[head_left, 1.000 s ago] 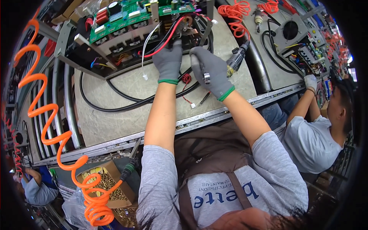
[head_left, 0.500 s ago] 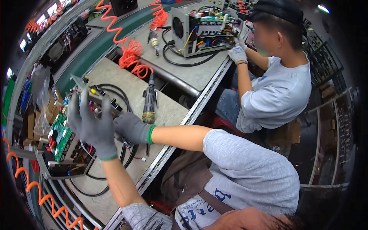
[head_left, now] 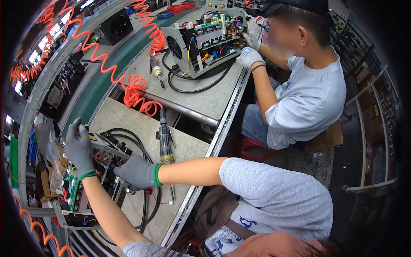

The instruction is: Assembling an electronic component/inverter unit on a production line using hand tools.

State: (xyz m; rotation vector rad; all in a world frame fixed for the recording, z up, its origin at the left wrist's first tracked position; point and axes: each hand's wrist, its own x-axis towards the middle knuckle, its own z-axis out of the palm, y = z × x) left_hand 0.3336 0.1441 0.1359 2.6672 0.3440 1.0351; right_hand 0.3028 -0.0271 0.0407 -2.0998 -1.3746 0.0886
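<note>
My left hand [head_left: 79, 147], in a grey glove with a green cuff, is raised beside the far left edge of an opened electronics unit [head_left: 73, 195]. Its fingers point up, stretched and slightly bent, with nothing visible in them. The unit has a metal frame, a green circuit board and copper-coloured coils. My right hand [head_left: 139, 172], gloved alike, is at the unit's right side with its fingers curled. A shiny round metal piece shows below them; whatever they grip is mostly hidden. Black cables [head_left: 136, 139] loop beside the unit.
A power screwdriver [head_left: 165, 141] on a coiled orange air hose [head_left: 135, 92] lies on the metal bench [head_left: 192, 143]. Beyond a roller gap, a co-worker [head_left: 299, 94] in white gloves handles a similar unit [head_left: 205, 45]. Another screwdriver [head_left: 156, 70] lies near that unit.
My left hand has moved left and down, its fingers drawing closer together. My right hand has shifted slightly down and stays by the unit. The whole view has shifted.
</note>
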